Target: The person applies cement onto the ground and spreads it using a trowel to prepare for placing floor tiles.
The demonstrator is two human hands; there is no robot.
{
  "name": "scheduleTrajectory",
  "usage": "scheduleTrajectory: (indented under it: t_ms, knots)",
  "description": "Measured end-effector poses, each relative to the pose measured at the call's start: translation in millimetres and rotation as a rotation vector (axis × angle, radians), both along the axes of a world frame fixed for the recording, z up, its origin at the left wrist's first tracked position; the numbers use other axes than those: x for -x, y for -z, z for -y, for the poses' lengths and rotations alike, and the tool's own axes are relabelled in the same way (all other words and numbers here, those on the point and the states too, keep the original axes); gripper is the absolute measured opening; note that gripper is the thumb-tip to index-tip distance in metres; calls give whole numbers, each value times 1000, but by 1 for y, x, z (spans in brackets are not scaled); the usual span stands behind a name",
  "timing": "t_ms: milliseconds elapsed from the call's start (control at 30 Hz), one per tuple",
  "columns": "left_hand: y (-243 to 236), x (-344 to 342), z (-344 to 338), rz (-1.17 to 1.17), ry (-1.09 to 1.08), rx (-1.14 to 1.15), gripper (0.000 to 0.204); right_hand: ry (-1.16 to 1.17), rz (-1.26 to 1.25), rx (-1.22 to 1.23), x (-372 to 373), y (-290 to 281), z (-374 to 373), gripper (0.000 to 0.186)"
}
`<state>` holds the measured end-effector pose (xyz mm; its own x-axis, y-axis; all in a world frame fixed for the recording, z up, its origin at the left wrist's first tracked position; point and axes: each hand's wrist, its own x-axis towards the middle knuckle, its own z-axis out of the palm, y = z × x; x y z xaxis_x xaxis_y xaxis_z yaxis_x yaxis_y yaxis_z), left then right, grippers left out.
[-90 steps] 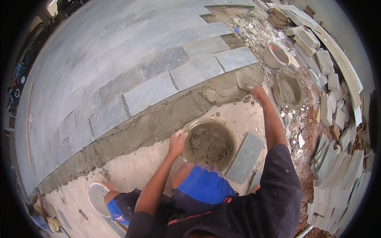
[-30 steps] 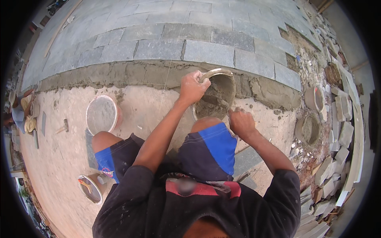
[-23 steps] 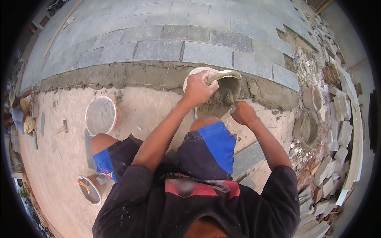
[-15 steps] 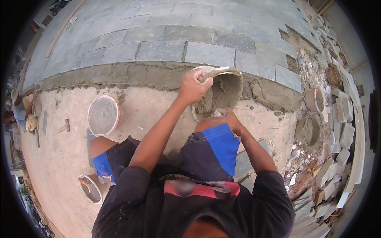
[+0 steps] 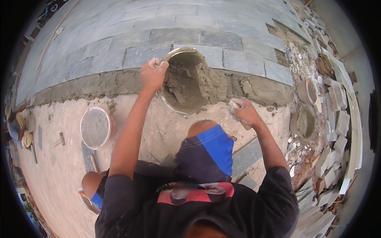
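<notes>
My left hand [image 5: 153,75] is closed on the upper left rim of a mortar bucket [image 5: 170,104]. The bucket is tipped far over, its mouth turned to the right. Wet grey mortar [image 5: 212,84] spreads from its mouth onto the mortar bed [image 5: 115,81] along the slate paving. My right hand [image 5: 245,113], just right of the bucket, is closed around a short handle [image 5: 246,126] whose end sticks out below the fist. The rest of that tool cannot be made out. A taut string [image 5: 99,94] runs along the bed's near edge.
Grey slate tiles [image 5: 147,55] cover the far ground. Left of me stand a pale bucket [image 5: 95,127] and a hammer [image 5: 59,140]; another person [image 5: 19,125] crouches farther left. On the right are two mortar-stained buckets [image 5: 307,90] [image 5: 303,122] and piled stone slabs [image 5: 335,135].
The bucket has swung left and tipped further, and mortar now spills out on the right. My right hand has left the bucket's lower side and now grips a handle.
</notes>
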<state>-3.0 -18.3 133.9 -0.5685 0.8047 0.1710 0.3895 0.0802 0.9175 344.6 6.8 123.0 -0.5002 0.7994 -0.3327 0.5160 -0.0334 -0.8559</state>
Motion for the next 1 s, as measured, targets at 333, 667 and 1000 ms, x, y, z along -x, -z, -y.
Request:
scheduleTrajectory:
  t_ms: [333,667,1000]
  knots:
    - [-35,70,23,-33,53,44,27,125,746,-749,-49,67,-58,40]
    - [-19,62,66,26,78,140,27,229,718,-709,-42,72,-49,54]
    - [3,21,52,-285,181,88,31,-349,774,-791,95,9,25,40]
